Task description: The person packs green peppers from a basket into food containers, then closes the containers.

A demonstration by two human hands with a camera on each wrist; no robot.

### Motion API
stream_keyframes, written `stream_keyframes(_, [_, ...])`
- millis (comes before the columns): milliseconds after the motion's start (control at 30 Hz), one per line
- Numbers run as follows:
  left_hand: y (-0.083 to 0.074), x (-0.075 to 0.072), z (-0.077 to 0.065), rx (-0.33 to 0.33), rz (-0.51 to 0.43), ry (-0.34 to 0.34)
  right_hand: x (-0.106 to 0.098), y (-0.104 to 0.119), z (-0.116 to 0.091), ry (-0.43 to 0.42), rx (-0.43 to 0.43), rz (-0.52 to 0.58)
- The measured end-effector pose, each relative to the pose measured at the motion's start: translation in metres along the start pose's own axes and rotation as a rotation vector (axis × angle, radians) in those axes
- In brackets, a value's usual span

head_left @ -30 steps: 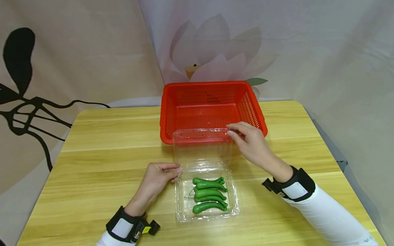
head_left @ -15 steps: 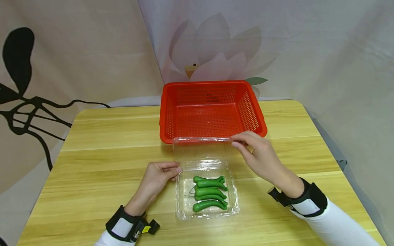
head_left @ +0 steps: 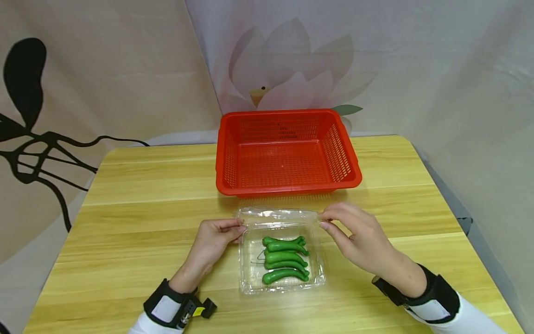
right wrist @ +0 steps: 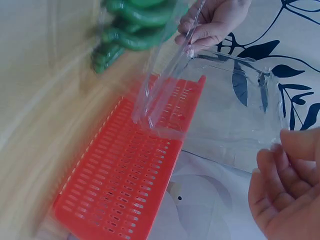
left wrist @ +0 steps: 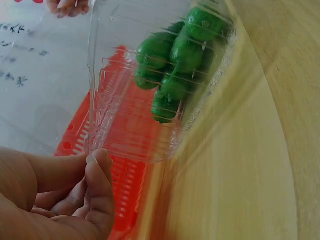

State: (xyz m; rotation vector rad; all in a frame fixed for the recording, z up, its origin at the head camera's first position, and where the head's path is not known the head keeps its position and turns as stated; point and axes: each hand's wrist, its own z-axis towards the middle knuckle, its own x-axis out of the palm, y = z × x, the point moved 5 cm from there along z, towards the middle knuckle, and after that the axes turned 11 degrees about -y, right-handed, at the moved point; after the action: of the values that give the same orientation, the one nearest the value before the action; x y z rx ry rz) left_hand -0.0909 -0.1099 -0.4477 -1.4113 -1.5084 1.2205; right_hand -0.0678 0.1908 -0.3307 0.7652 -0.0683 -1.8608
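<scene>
A clear plastic clamshell box [head_left: 243, 278] sits on the table, with several green chili peppers [head_left: 285, 257] lying side by side in its base. Its hinged lid [head_left: 277, 215] stands raised at the far side. My left hand [head_left: 214, 243] pinches the box's far left corner near the hinge; in the left wrist view, thumb and forefinger [left wrist: 95, 172] meet on the plastic edge. At the lid's right corner, my right hand [head_left: 360, 236] pinches the upper edge. The lid [right wrist: 235, 110] appears tilted up from the base in the right wrist view.
Behind the box stands a red perforated plastic basket [head_left: 288, 167], close to the raised lid. The wooden table [head_left: 146, 195] ends at a printed cloth backdrop [head_left: 417, 69]. Both wrists wear black straps with small cameras.
My right hand has come nearer and slightly right, swinging the lid from leaning back over the basket's front edge up toward the base. My left hand keeps its place at the corner.
</scene>
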Motion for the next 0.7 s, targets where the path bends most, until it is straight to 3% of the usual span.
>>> stream_keyframes(367, [-0.001, 0.002, 0.000, 0.011, 0.029, -0.020, -0.005, 0.014, -0.035, 0.129, -0.102, 0.097])
stream_keyframes(700, [-0.002, 0.003, -0.002, -0.029, 0.003, -0.010, 0.003, 0.018, -0.059, 0.232, -0.235, 0.048])
